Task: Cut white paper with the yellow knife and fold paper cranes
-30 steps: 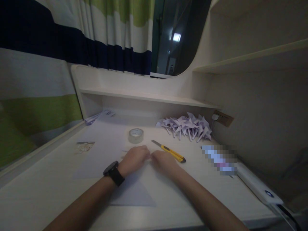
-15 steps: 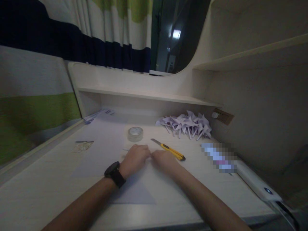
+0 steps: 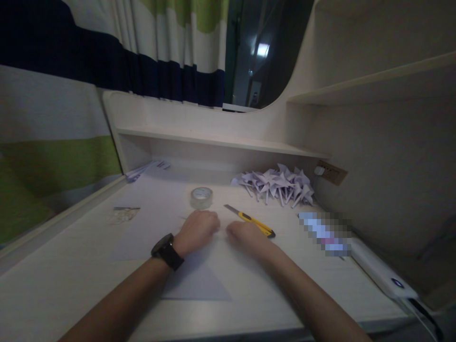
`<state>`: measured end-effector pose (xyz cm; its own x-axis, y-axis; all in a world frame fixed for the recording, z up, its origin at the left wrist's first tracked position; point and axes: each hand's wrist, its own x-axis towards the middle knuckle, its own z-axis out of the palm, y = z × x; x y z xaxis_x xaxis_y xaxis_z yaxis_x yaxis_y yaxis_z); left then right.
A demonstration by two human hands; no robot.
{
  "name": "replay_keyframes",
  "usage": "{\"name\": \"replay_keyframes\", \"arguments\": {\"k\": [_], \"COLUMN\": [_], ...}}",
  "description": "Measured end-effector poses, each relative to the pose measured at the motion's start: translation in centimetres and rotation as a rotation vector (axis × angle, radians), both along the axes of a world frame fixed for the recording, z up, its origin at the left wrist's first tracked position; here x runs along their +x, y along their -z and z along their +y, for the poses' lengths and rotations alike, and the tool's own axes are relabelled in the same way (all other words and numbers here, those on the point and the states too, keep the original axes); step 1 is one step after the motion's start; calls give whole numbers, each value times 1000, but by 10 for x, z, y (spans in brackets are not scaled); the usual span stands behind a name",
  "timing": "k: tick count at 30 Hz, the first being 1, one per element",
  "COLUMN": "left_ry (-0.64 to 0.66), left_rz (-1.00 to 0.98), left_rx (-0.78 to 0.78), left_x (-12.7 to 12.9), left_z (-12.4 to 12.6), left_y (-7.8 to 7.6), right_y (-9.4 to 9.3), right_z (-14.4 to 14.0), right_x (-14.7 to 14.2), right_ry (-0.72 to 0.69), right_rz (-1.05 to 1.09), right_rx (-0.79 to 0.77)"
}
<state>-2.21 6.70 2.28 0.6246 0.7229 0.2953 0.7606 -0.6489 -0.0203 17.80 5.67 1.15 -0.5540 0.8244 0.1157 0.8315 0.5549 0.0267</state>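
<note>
A pale lilac paper sheet (image 3: pixel 196 281) lies flat on the white desk (image 3: pixel 71 280), one folded triangle pointing toward me. Both my hands rest at its far edge with fingers curled down onto the paper. My left hand (image 3: pixel 198 229) wears a black watch on the wrist. My right hand (image 3: pixel 245 235) sits a small gap to its right. The fingertips are hidden behind the backs of my hands. A yellow utility knife (image 3: pixel 251 220) lies just beyond my right hand, and a roll of clear tape (image 3: pixel 201 197) stands beyond my left.
A heap of folded lilac paper figures (image 3: pixel 276 183) lies at the back right by a wall socket (image 3: pixel 329 173). A white power strip (image 3: pixel 381 275) runs along the right edge. A small card (image 3: pixel 123 214) lies at the left, and loose papers (image 3: pixel 147 169) lie under the shelf.
My hands have drawn slightly apart along the paper's far edge; they were touching before. The left hand moved a little up and left.
</note>
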Motion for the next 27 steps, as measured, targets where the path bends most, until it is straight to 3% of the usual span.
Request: {"name": "replay_keyframes", "arguments": {"k": [7, 14, 22, 27], "left_ry": [-11, 121, 157, 94], "left_rz": [-81, -113, -87, -40], "left_rx": [-96, -154, -136, -137], "left_x": [0, 4, 8, 1], "left_z": [1, -1, -8, -5], "left_y": [9, 13, 5, 0], "right_y": [5, 8, 2, -6], "right_z": [0, 0, 1, 9], "right_x": [5, 1, 11, 25], "right_ry": [-29, -91, -148, -85], "right_rz": [207, 215, 380, 388], "right_rx": [82, 16, -181, -208]}}
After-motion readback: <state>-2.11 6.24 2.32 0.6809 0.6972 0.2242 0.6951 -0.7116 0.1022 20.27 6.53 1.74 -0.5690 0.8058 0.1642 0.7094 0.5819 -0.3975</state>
